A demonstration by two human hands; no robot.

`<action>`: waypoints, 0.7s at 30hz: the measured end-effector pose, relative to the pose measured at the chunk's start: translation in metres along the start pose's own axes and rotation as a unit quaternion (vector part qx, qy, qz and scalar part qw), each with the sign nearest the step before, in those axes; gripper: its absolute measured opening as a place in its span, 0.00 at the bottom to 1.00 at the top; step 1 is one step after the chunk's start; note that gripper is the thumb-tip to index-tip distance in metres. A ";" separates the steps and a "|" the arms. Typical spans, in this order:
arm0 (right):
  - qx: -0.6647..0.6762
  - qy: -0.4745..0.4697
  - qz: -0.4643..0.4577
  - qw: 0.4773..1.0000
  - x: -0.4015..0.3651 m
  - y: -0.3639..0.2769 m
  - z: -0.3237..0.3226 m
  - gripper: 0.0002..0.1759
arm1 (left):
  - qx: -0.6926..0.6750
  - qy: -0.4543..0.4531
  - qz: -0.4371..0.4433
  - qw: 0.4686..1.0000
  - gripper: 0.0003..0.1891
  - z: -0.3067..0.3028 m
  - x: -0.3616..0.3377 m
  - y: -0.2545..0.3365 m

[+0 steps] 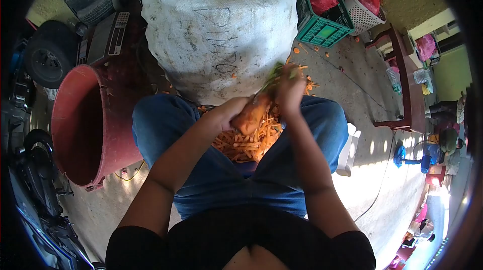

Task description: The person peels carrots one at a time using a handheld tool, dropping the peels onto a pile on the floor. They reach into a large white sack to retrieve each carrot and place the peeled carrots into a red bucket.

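My left hand (227, 114) is closed round a thick orange carrot (251, 117), held at an angle between my knees. My right hand (292, 91) is at the carrot's far end, its fingers curled and smeared by motion; what they grip is hidden. Green leafy tops (274, 75) show blurred beside the right fingers. Below both hands lies a heap of orange carrot strips (246, 148), between my legs in jeans. The container under the heap is mostly hidden.
A big white sack (221, 33) with writing stands ahead, orange pieces at its top. At left is a red tub (103, 134), by a tyre (50, 56). A green crate (324, 33) and white basket (359, 18) stand ahead right. Carrot scraps (311, 85) litter the floor.
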State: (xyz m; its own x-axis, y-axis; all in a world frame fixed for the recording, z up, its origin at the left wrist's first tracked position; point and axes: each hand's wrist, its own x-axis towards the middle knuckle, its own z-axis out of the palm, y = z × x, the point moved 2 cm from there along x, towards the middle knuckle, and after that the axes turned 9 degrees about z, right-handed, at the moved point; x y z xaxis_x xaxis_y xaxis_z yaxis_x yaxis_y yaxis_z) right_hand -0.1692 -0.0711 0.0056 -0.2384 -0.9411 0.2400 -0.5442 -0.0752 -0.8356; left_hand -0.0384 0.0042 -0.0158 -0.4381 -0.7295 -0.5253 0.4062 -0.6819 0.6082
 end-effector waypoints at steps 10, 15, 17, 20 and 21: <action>0.289 -0.058 0.177 0.939 0.008 -0.005 -0.023 0.12 | -0.130 0.049 0.026 0.990 0.17 0.005 0.001 -0.001; 0.105 -0.117 -0.009 0.988 -0.032 -0.030 0.003 0.10 | -0.212 0.063 0.064 0.973 0.15 -0.003 0.005 -0.006; 0.064 -0.112 -0.007 0.992 -0.030 -0.028 0.002 0.11 | -0.240 0.022 0.068 0.968 0.16 -0.005 0.007 -0.007; 0.020 -0.007 0.002 1.000 -0.002 0.002 0.000 0.10 | -0.098 0.096 0.056 0.989 0.17 -0.001 -0.004 -0.002; 0.019 0.059 0.014 0.998 0.021 0.009 -0.010 0.11 | -0.016 0.033 0.030 0.999 0.18 -0.005 -0.003 -0.008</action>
State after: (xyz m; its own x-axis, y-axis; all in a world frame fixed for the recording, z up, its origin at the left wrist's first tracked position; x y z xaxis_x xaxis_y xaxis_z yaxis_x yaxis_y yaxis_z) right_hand -0.1872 -0.0884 0.0080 -0.3477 -0.8975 0.2714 -0.5055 -0.0643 -0.8604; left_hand -0.0367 0.0119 -0.0222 -0.3589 -0.7707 -0.5265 0.4565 -0.6369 0.6212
